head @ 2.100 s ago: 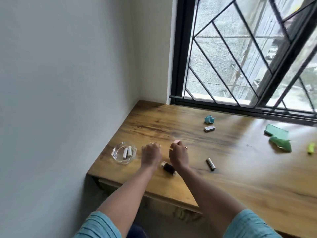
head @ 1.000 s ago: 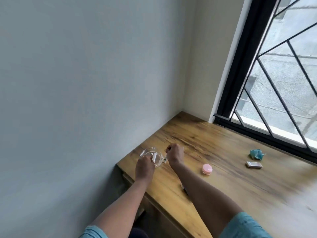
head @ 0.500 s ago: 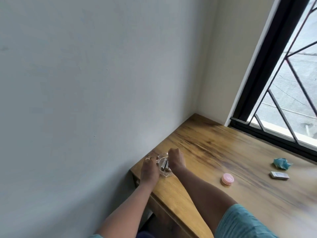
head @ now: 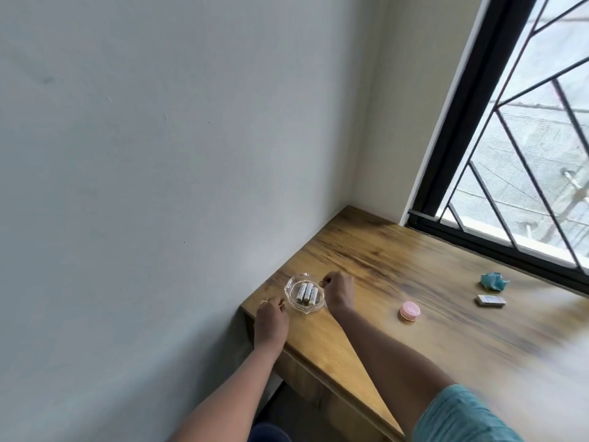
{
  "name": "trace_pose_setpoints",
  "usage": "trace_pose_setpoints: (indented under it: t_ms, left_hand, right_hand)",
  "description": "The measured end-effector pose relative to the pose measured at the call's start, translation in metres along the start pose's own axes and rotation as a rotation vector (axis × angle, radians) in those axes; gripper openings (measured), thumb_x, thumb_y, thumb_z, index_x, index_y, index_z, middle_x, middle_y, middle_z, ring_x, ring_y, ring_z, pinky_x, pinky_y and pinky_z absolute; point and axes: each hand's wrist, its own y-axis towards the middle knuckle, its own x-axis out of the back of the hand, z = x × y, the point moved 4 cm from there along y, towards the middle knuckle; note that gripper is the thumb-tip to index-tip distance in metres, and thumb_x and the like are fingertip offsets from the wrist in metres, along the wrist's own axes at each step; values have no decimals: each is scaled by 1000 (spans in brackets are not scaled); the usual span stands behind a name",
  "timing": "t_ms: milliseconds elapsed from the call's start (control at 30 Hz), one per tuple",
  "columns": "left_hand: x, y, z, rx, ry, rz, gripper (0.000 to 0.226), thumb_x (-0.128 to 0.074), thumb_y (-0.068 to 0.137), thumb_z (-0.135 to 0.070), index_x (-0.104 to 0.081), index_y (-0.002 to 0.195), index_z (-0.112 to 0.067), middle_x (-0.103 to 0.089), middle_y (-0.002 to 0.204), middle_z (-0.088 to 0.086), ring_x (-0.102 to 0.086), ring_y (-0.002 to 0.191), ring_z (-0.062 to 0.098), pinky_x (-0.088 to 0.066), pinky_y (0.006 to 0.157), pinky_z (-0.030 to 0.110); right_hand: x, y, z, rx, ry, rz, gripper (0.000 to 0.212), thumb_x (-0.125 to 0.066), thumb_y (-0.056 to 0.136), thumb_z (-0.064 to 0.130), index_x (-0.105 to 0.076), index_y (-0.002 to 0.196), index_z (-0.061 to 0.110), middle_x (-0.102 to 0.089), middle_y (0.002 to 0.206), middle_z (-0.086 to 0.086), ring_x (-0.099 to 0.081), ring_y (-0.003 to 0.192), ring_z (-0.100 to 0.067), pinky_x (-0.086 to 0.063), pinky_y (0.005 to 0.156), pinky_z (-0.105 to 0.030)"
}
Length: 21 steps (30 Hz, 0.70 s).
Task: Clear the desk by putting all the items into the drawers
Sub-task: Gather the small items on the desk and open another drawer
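From my head camera, the clear glass ashtray sat at the near-left corner of the brown wooden desk, close to the grey wall. Three pale cylindrical batteries lay side by side inside it. Their long axes ran roughly from near to far and leaned a little right at the far end.

My left hand was at the dish's near-left side with its fingers curled in and a ring showing. The fingertips were at the rim or just beside it, and I could not tell which. My right hand was at the dish's right side with knuckles up and fingers tucked toward the far-right rim. Whether they pinched the glass was hidden from me.

So the dish lay directly between my two hands, and neither was clearly the nearer. I judged that lifting it would need a grip from both sides, kept level so the batteries did not roll out along their sides.

To the right, well apart from my hands, were a small round pink case, a crumpled teal paper and, just near of that paper, a flat grey rectangular box. All three were on the desk and not yet put away. I could not make out a drawer below the near edge.
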Motion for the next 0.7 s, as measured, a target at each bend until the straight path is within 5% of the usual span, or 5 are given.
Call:
trace_pose_setpoints:
  t_ms: [167, 367, 467, 567, 700]
  left_hand:
    - [-11, -36, 0, 20, -82, 30, 28, -49, 97, -13, -62, 120, -6, -66, 118, 10, -62, 109, 21, -44, 84, 18]
    - [-43, -90, 7, 113, -195, 47, 28, -51, 95, -13, -62, 120, -8, -63, 118, 12, -57, 110, 26, -46, 91, 32]
    - [-54, -119, 10, 153, -260, 72, 28, -52, 94, -12, -59, 121, -8, -60, 118, 14, -55, 108, 27, -46, 82, 33]
    - [-60, -143, 13, 276, -316, 58, 30, -52, 95, -15, -53, 123, -7, -57, 119, 17, -57, 104, 31, -43, 71, 31]
    - [-74, -171, 26, 428, -350, 121, 31, -52, 95, -20, -52, 122, -6, -58, 119, 18, -59, 104, 34, -49, 82, 37]
  right_hand:
    - [13, -42, -30, -41, 47, -90, 22, -50, 83, -6, -72, 83, -3, -72, 86, -18, -64, 84, -32, -43, 63, -35]
    - [28, -114, -96, -124, 32, -152, 19, -54, 87, 4, -72, 92, 5, -70, 99, -11, -62, 93, -27, -37, 72, -24]
    - [44, -156, -124, -93, 5, -184, 21, -51, 93, 8, -66, 108, 5, -64, 107, -7, -59, 95, -18, -36, 76, -15]
    - [53, -193, -146, -56, -65, -224, 29, -52, 93, 5, -60, 121, 4, -59, 121, -9, -57, 110, -25, -47, 92, -26]
    - [56, -235, -166, 23, -164, -271, 30, -59, 89, 1, -63, 118, 0, -61, 119, -15, -60, 106, -34, -50, 91, -37]
